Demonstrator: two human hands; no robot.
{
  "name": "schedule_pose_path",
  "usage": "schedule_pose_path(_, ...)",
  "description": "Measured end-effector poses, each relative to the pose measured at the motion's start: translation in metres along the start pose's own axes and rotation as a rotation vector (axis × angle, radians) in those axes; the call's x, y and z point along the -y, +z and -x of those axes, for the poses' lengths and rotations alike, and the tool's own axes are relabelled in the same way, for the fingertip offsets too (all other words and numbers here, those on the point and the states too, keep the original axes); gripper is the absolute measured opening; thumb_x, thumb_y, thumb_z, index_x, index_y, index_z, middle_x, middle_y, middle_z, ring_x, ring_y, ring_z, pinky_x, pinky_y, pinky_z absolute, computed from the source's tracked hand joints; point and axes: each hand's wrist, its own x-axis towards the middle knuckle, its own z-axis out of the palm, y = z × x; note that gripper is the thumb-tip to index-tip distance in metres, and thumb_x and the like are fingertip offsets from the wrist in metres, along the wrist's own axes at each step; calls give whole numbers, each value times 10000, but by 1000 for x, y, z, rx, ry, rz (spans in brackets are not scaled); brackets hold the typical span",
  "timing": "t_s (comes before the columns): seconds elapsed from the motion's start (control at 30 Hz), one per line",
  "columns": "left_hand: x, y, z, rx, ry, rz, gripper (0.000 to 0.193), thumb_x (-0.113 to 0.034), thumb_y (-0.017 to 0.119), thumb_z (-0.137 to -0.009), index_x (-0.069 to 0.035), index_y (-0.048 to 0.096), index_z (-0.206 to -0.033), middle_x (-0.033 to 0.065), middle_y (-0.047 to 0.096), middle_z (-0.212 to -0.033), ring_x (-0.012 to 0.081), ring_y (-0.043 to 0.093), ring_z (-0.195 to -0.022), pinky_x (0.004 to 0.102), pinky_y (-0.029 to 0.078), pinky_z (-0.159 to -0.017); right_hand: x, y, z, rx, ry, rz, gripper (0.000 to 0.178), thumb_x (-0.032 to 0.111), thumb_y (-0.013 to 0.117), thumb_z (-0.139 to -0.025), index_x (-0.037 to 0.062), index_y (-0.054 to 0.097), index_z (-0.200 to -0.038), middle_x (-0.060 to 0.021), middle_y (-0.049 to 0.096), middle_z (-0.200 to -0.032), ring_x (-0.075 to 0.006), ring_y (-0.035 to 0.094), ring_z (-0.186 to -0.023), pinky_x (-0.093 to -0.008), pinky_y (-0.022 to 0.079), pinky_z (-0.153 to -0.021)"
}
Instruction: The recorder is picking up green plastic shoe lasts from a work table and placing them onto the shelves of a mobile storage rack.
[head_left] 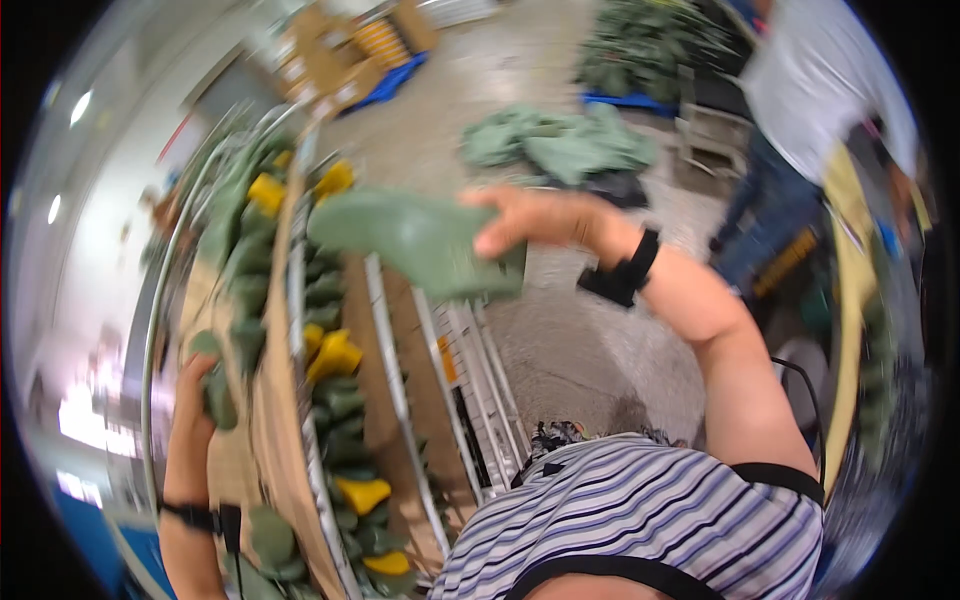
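On tan-shelved metal rack (pixel 296 290): green, yellow foot-shaped pieces (pixel 335 355), rows.
Right hand (pixel 550 215): fingers clamped on large green foot-shaped form (pixel 400 235), raised.
Left hand (pixel 192 395): at rounded green piece (pixel 220 395); finger closure, can't tell.

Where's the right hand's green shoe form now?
Head view, upper half, left of centre: the green shoe form is gripped near its broader end by the right hand, tapered end pointing left toward the rack.
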Motion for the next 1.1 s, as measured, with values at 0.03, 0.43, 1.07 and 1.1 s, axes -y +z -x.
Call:
schedule_pose_path(0.03,-11,0,-5,-117,122,44,447,-275,633,-768,-91,539,-1164,51,585,-881,183,579,-738,312,487,-624,-25,0,44,-80,80,-258,639,164,753,-703,-6,484,-1257,-96,612,-1099,-168,587,-954,-303,481,-834)
schedule_pose_path(0.43,-55,452,259,1352,74,122,788,-384,547,-705,-84,345,-1405,136,531,-1253,283,621,-907,399,526,-761,-28,108,490,-893,78,-606,447,336,648,-820,52,555,-1153,-58,619,-982,-189,593,-876,-369,492,-793)
schedule_pose_path(1.07,151,814,757,2395,-709,-333,655,-293,596,-766,-143,400,-1373,139,541,-1231,326,600,-953,440,523,-788,1,335,922,-3033,-174,679,265,205,642,-830,0,620,-996,-22,623,-874,-124,579,-794,-282,456,-726)
schedule_pose_path(1.1,160,829,769,2422,-698,-413,642,-280,597,-770,-144,406,-1367,129,545,-1225,296,594,-974,445,517,-809,1,340,923,-3094,-129,774,264,196,643,-827,-6,619,-994,-40,638,-861,-136,589,-789,-291,459,-725)
